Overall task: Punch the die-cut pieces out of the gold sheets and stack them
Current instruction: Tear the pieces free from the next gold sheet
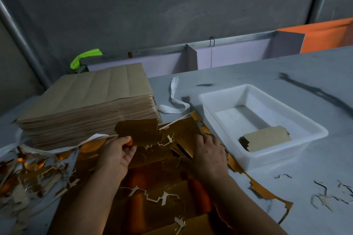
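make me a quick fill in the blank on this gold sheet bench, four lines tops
1. The ____ hand pinches the gold piece.
2. The small stack of punched pieces lies in the ____ tub.
3. The tall stack of brown sheets stands to the ____ of the tub.
4. The right hand lies on the gold sheets with its palm facing ____.

Missing words: left; white; left; down

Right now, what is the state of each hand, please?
Left hand: closed, pinching a gold piece.
Right hand: on the gold sheet, fingers bent; a grip cannot be told.
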A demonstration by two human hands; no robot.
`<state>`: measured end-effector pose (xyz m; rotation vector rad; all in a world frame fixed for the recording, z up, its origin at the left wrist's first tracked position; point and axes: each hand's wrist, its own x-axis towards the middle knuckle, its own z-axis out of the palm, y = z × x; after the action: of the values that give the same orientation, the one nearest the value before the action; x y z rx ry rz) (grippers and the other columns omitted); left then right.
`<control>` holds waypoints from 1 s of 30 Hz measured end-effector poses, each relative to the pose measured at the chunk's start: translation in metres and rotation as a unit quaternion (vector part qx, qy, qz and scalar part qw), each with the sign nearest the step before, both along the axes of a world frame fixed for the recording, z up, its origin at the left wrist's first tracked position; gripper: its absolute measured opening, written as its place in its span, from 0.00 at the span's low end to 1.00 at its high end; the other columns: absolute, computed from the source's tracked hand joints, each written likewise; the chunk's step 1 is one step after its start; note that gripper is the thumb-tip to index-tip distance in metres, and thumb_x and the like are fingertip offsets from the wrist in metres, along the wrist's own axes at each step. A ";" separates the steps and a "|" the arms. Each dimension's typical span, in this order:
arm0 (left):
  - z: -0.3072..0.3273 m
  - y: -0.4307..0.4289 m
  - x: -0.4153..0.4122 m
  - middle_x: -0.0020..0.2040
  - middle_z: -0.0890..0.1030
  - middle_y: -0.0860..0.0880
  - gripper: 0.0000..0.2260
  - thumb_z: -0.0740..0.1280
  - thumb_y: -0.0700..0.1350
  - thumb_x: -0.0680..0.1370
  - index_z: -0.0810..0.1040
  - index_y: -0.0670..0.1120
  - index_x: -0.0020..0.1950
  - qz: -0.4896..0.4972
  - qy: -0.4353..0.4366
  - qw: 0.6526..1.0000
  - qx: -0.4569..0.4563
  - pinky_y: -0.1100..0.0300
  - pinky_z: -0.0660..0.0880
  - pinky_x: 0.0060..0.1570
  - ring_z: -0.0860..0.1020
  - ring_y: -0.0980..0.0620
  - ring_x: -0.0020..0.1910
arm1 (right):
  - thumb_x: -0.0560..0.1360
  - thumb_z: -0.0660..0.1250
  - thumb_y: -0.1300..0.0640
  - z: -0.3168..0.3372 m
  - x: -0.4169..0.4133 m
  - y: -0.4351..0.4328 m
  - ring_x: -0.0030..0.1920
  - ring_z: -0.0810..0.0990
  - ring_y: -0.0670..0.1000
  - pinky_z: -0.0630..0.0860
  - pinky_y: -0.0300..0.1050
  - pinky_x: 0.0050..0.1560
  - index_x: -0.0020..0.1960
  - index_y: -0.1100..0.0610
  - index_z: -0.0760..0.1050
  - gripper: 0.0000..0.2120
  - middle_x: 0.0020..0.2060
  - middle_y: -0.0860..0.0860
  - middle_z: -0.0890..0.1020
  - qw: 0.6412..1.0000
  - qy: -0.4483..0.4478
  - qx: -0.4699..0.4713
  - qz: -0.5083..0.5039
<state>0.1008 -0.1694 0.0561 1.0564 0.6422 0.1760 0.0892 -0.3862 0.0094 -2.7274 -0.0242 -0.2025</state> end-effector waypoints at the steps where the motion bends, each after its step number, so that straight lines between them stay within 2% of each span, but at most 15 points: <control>1: 0.000 0.002 0.000 0.50 0.79 0.44 0.18 0.67 0.35 0.76 0.73 0.44 0.65 0.001 0.000 1.000 -0.001 0.59 0.76 0.39 0.79 0.49 0.49 | 0.70 0.66 0.29 -0.001 0.003 0.001 0.69 0.65 0.55 0.65 0.52 0.67 0.71 0.50 0.63 0.38 0.69 0.52 0.69 1.000 0.022 -0.016 0.007; 6: -0.004 0.009 0.000 0.51 0.79 0.44 0.16 0.67 0.34 0.77 0.74 0.44 0.63 0.003 -0.002 1.000 -0.008 0.58 0.76 0.40 0.79 0.49 0.49 | 0.67 0.66 0.27 0.004 0.011 -0.003 0.68 0.67 0.56 0.66 0.55 0.67 0.70 0.50 0.65 0.40 0.67 0.52 0.71 0.994 0.097 -0.050 0.017; 10: -0.008 0.013 -0.001 0.50 0.78 0.44 0.10 0.67 0.34 0.77 0.75 0.46 0.54 0.003 0.003 1.000 -0.014 0.59 0.76 0.40 0.79 0.49 0.49 | 0.72 0.67 0.32 0.012 0.014 -0.003 0.63 0.71 0.55 0.70 0.51 0.60 0.66 0.52 0.68 0.32 0.62 0.53 0.74 0.992 0.102 -0.070 0.027; 12: -0.009 0.013 -0.002 0.50 0.78 0.44 0.10 0.66 0.34 0.77 0.75 0.46 0.55 0.004 0.005 1.000 -0.018 0.59 0.76 0.40 0.78 0.50 0.49 | 0.74 0.67 0.37 0.015 0.015 0.000 0.60 0.73 0.55 0.71 0.49 0.55 0.65 0.52 0.69 0.27 0.59 0.53 0.76 0.990 0.107 -0.080 0.039; 15: -0.010 0.013 -0.004 0.49 0.78 0.44 0.16 0.66 0.34 0.78 0.73 0.45 0.64 0.005 0.000 1.000 -0.025 0.59 0.76 0.41 0.78 0.50 0.47 | 0.78 0.65 0.43 0.017 0.013 0.005 0.51 0.74 0.52 0.70 0.46 0.48 0.62 0.54 0.70 0.19 0.52 0.52 0.77 0.989 0.093 -0.106 0.053; 17: -0.010 0.014 -0.005 0.48 0.78 0.44 0.18 0.66 0.34 0.78 0.72 0.44 0.67 0.008 -0.001 1.000 -0.024 0.59 0.76 0.40 0.78 0.50 0.47 | 0.80 0.63 0.47 0.015 0.012 0.007 0.45 0.71 0.50 0.69 0.44 0.44 0.61 0.54 0.71 0.14 0.46 0.51 0.74 0.986 0.080 -0.134 0.062; 23: -0.009 0.021 -0.008 0.48 0.78 0.44 0.09 0.66 0.35 0.78 0.75 0.43 0.57 0.004 0.007 1.000 -0.024 0.59 0.75 0.39 0.78 0.50 0.46 | 0.82 0.58 0.49 0.022 0.003 0.002 0.39 0.70 0.47 0.66 0.43 0.40 0.60 0.53 0.70 0.11 0.42 0.48 0.71 0.988 0.031 -0.133 0.076; 26: -0.007 0.024 -0.008 0.49 0.78 0.45 0.11 0.66 0.35 0.78 0.74 0.43 0.59 0.011 0.004 0.999 -0.034 0.58 0.76 0.40 0.78 0.51 0.47 | 0.82 0.59 0.49 0.025 -0.006 0.007 0.44 0.73 0.48 0.70 0.43 0.44 0.63 0.52 0.68 0.12 0.47 0.49 0.74 0.985 0.011 -0.125 0.118; 28: -0.005 0.025 -0.008 0.49 0.78 0.45 0.11 0.66 0.35 0.78 0.75 0.44 0.59 0.013 0.002 0.999 -0.038 0.58 0.76 0.40 0.78 0.51 0.48 | 0.81 0.61 0.50 0.021 -0.012 0.015 0.56 0.75 0.52 0.73 0.48 0.57 0.68 0.52 0.66 0.17 0.59 0.52 0.75 0.974 0.037 -0.145 0.171; 30: -0.004 0.025 -0.008 0.49 0.78 0.45 0.10 0.67 0.34 0.77 0.75 0.44 0.57 0.012 -0.001 0.999 -0.041 0.58 0.76 0.40 0.78 0.50 0.48 | 0.79 0.65 0.51 0.015 -0.017 0.024 0.68 0.70 0.57 0.68 0.54 0.69 0.74 0.53 0.61 0.27 0.69 0.55 0.70 0.952 0.089 -0.195 0.217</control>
<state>0.0925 -0.1448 0.0524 0.9705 0.6547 0.1703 0.0718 -0.3627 0.0241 -3.0246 -0.6731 0.1978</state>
